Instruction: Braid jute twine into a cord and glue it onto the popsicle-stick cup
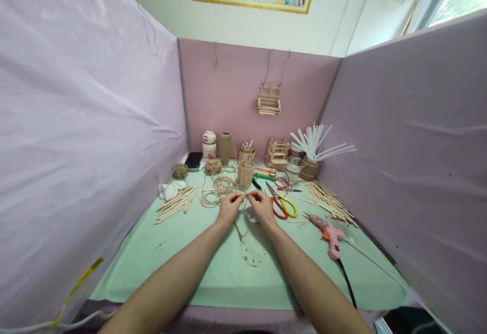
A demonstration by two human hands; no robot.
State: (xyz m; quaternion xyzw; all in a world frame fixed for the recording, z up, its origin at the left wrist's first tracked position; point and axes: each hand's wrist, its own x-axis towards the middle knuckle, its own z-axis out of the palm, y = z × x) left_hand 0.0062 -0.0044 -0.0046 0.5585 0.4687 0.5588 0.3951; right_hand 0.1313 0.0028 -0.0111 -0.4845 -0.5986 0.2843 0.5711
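Note:
My left hand point(230, 207) and my right hand point(262, 206) are close together over the middle of the table, each pinched at the fingertips. Between them runs a short, thin bit of brown twine point(246, 195), mostly hidden by the fingers. Just beyond the hands stands a small cup made of wooden sticks point(245, 174). Loose coils of twine point(224, 185) spread out behind my left hand. Scissors point(279, 201) with one red and one yellow handle lie open to the right of my right hand. A frayed twine scrap point(239, 231) rests below my left wrist.
Wooden sticks lie in a left pile point(177, 205) and a right pile point(331, 201). A pink glue gun point(330, 235) with a black cord sits at right. Green-handled pliers point(264, 177), a clear bowl point(294, 167), and a pot of white sticks point(311, 167) stand farther back.

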